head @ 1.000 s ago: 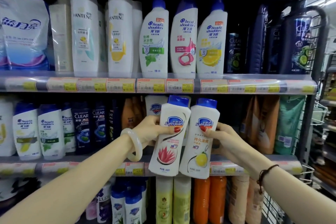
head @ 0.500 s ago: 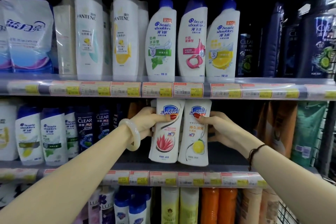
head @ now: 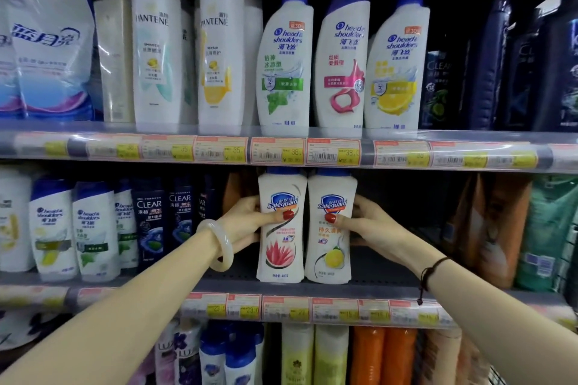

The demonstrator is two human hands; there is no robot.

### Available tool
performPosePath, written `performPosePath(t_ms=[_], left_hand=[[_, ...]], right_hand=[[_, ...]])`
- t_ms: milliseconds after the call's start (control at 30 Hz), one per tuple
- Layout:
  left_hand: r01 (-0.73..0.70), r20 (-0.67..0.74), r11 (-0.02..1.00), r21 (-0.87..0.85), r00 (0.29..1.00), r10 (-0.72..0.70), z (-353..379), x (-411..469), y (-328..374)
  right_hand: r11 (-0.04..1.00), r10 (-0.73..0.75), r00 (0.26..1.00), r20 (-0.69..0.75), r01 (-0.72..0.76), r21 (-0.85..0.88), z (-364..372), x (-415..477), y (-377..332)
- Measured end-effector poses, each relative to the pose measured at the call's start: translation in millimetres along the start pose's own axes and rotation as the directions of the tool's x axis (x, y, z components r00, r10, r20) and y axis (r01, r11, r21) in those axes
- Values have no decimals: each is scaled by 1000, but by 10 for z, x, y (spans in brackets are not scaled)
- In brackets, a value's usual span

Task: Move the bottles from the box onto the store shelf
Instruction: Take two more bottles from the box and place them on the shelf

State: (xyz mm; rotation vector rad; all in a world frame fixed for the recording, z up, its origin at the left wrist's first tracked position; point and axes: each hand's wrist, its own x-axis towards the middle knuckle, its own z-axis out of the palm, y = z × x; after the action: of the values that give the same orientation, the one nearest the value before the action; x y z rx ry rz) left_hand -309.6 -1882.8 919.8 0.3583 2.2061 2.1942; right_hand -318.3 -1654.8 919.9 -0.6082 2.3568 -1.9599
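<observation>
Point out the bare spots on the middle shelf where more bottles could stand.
Bare shelf floor lies right of the lemon bottle, up to the orange pouches; the right hand reaches through there. A narrower gap sits between the dark Clear bottles and the lotus bottle, taken by the left hand. Farther left is packed.

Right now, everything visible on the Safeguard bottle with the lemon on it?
The lemon Safeguard bottle is white glossy plastic with a blue cap, partly hidden behind the price rail above. Its label shows a blue shield logo, orange Chinese text and a lemon. It stands upright on the middle shelf, base down near the front edge, against the lotus Safeguard bottle. The right hand grips its side, thumb on the label.
</observation>
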Motion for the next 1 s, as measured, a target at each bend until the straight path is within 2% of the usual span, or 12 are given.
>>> performPosePath(t_ms=[100, 233, 367, 467, 1000], left_hand=[[24, 30, 999, 46, 999, -26, -41, -5, 3], [75, 39, 976, 204, 996, -85, -93, -71, -36], [67, 11, 922, 380, 997, -77, -114, -121, -129], [40, 18, 914, 403, 998, -52, -115, -103, -141], [50, -19, 929, 367, 999, -46, -150, 48, -200]], right_hand=[[999, 22, 1000, 18, -22, -30, -10, 1, 11], [999, 7, 1000, -20, -8, -46, -16, 5, 32], [972, 9, 1000, 22, -3, -235, -66, -40, 42], [966, 52, 998, 32, -42, -257, -103, -44, 106], [981, 49, 997, 61, -37, -193, -99, 99, 184]])
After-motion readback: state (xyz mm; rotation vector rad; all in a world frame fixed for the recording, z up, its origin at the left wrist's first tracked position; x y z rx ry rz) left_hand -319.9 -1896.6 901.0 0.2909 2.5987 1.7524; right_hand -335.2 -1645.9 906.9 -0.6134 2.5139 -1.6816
